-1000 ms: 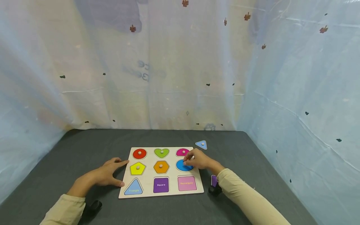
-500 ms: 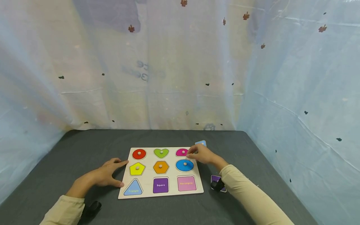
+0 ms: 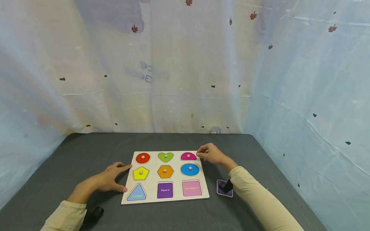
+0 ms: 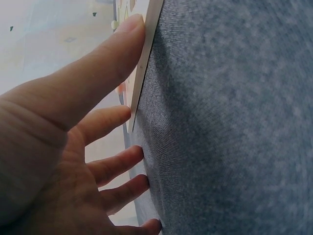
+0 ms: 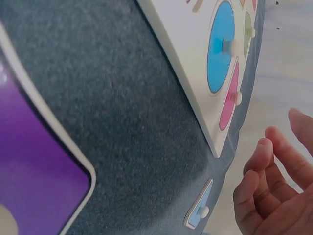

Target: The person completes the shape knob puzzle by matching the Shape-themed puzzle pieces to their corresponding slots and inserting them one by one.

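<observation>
A right hand (image 3: 213,154) is hovering near a loose triangle (image 5: 196,214)

A purple piece (image 5: 44,161) is lying on the grey cloth (image 3: 98,150) to the right of the board (image 3: 152,191), and a black device (image 3: 226,186) at the right sleeve (image 3: 254,199) is covering part of it in the head view. The loose triangle is lying flat on the cloth, just beside the board's far right corner; the right hand is hiding it from the head camera, while the right wrist camera is showing it apart from the fingers. Behind the table, a creased sheet (image 3: 173,64) is hanging, bearing brown leaf marks.

Six knobbed pieces are sitting in the board: a red circle (image 3: 143,160), a green heart (image 3: 166,159), a magenta half-circle (image 3: 184,158), a yellow pentagon (image 3: 140,176), an orange hexagon (image 3: 165,175) and a blue oval (image 3: 189,173). Three labelled recesses are showing along the near edge: a triangle recess (image 3: 136,192), a square recess (image 3: 165,192) and a rectangular recess (image 3: 192,191). Two pieces are lying outside the board.

The board is looking smooth and pale, like wood; the knobs are round and light, the cloth finely woven.

The left hand (image 3: 110,178) is spreading wide, its thumb and one finger touching the board's left edge. The right hand's fingers are curving loosely, leaving a narrow gap and holding nothing.
</observation>
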{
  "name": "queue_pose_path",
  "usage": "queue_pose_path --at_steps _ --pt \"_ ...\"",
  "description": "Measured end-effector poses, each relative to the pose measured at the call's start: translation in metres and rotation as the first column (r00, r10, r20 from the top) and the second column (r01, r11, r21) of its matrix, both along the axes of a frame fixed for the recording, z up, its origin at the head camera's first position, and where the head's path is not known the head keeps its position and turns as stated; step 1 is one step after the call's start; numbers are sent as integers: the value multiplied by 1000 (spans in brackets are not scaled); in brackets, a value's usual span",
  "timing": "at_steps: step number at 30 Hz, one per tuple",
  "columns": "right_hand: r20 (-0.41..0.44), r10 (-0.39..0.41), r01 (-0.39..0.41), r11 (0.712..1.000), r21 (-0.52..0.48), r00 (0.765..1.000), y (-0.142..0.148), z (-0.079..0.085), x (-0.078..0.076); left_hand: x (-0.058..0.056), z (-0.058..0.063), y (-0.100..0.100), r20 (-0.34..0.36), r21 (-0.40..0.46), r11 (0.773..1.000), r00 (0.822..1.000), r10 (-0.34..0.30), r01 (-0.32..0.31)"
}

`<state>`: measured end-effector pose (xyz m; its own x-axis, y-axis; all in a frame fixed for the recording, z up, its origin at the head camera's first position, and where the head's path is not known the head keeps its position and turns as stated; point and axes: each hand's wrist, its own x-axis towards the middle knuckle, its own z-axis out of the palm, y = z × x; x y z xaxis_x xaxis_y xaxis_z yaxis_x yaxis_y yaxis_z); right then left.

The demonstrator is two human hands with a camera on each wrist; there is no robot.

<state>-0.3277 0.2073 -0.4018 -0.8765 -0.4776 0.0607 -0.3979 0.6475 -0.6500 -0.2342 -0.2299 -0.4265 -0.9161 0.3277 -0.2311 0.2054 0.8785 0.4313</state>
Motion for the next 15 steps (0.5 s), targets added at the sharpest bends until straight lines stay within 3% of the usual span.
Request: queue_pose_path --at_steps 10,15 --pt "-5 -63 63 998 -15 998 10 -1 -9 1 2 1 5 -2 1000 1000 5 -5" --pt "17 -143 144 988 -50 990 15 0 -15 3 3 1 -5 1 1000 1000 3 -3"
